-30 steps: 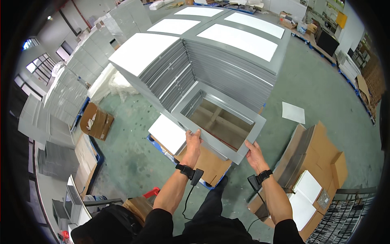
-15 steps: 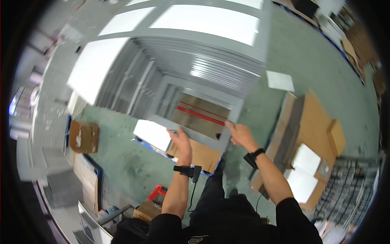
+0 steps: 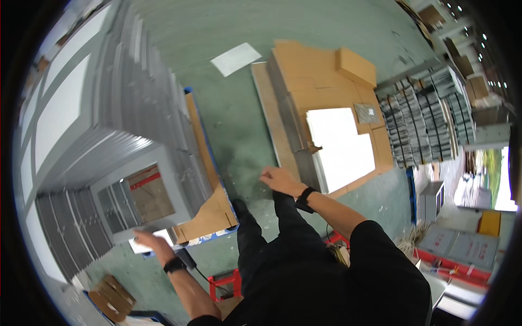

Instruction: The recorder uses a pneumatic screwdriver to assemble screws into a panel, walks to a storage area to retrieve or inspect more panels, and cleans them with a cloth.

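Grey framed panel [image 3: 171, 186], at the lower left of the frame, lies low in the recess beside taller stacks of grey frames [image 3: 144, 70], its rim lined up with them, presumably so that like shapes nest and the pile stands steady. The left hand [image 3: 155, 243] is at the panel's lower edge, perhaps because that side is the one open to reach; its fingers [image 3: 141, 237] look extended, but blur means I cannot tell whether they touch or grasp the rim. The right hand [image 3: 283, 181], near the centre, is released, fingers loosely bent with nothing seen in them, well apart from the panel. Cardboard [image 3: 213, 218] shows between the panel and the blue pallet edge [image 3: 188, 91], likely to guard against scuffs. Right of centre, white sheets [image 3: 348, 163] lie flat on stacked cardboard [image 3: 304, 70], which probably keeps them clean off the floor [image 3: 234, 117].
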`<state>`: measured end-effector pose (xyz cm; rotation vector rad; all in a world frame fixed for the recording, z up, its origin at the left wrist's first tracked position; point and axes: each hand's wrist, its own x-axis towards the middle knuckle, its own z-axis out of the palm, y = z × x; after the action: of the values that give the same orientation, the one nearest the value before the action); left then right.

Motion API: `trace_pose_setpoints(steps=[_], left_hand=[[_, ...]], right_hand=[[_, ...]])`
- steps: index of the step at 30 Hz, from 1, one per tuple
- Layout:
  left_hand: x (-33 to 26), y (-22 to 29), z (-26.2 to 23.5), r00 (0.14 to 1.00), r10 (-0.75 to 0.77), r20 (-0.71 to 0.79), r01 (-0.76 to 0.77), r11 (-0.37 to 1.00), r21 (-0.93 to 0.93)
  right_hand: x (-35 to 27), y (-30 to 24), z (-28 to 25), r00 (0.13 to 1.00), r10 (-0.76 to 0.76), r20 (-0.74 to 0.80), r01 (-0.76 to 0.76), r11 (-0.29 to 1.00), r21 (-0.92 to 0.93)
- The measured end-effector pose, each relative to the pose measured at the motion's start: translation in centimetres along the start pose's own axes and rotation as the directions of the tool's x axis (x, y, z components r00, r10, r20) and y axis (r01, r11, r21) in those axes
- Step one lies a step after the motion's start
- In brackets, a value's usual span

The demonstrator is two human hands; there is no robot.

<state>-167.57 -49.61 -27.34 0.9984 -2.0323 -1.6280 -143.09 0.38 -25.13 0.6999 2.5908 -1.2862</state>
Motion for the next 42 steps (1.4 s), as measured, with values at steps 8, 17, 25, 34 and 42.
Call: trace_pose_setpoints(steps=[8, 17, 25, 34, 42], left_hand=[[-34.4, 10.8, 6.7, 0.599, 0.276, 0.752, -0.461, 0.886, 0.042], [-62.3, -9.8, 32.6, -0.080, -0.292, 0.953, -0.098, 0.954, 0.284], [-68.8, -18.4, 42.0, -0.082, -0.292, 0.953, -0.487, 0.846, 0.218], [-71.9, -16.6, 41.1, 0.108, -0.110, 0.988, -0.544, 0.825, 0.151], [-66.9, -10.8, 38.6, 0.098, -0.294, 0.951, -0.265, 0.913, 0.310]], right_hand=[[-4.3, 29.3, -19.9, 0.715, 0.406, -0.569, -0.457, 0.888, 0.060], [2.1, 49.6, -30.1, 0.620, 0.491, -0.612, -0.630, 0.776, -0.016], [4.8, 54.9, -30.5, 0.658, 0.525, -0.540, -0.646, 0.762, -0.047], [4.4, 55.3, -32.9, 0.633, 0.495, -0.595, -0.602, 0.798, 0.024], [0.1, 47.6, -37.2, 0.757, 0.462, -0.461, -0.336, 0.881, 0.332]])
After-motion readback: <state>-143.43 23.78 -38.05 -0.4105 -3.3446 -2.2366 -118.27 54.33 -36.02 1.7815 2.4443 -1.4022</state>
